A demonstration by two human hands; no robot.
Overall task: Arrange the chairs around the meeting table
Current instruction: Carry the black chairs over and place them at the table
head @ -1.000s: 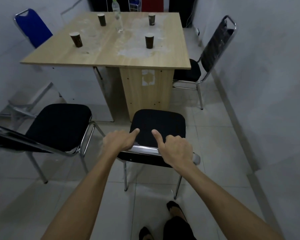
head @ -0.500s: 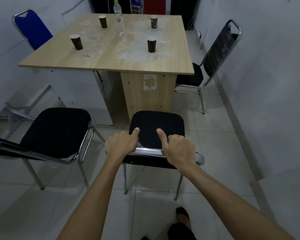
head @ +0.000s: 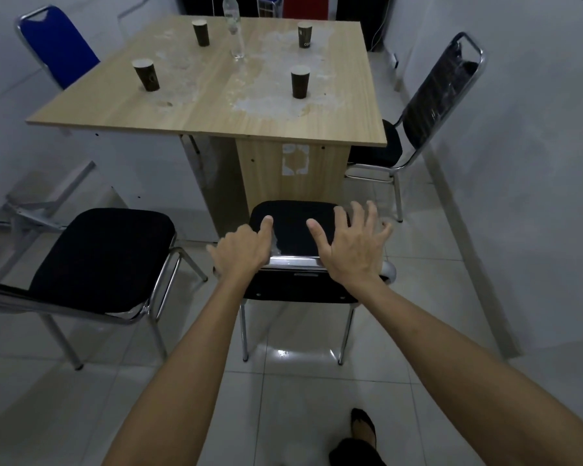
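A black chrome-framed chair [head: 295, 227] stands right in front of me, its seat facing the wooden meeting table [head: 212, 105]. My left hand [head: 244, 248] still curls over the chrome top bar of its backrest, thumb pointing forward. My right hand [head: 349, 242] hovers just above the same bar with fingers spread, holding nothing. A second black chair [head: 105, 260] stands at the left, turned sideways to the table. A third black chair [head: 431, 105] sits at the table's right side. A blue chair [head: 56, 42] stands at the far left.
Several dark paper cups [head: 299, 81] and a clear water bottle [head: 234, 26] stand on the table. A white wall [head: 519, 163] runs close along the right. A folded metal frame [head: 37, 206] lies by the left wall. My foot [head: 362, 427] is on the tiled floor.
The chair has been pushed closer to the table and I stepped forward. My right hand has let go of the backrest bar and spread its fingers; the left stays on it.
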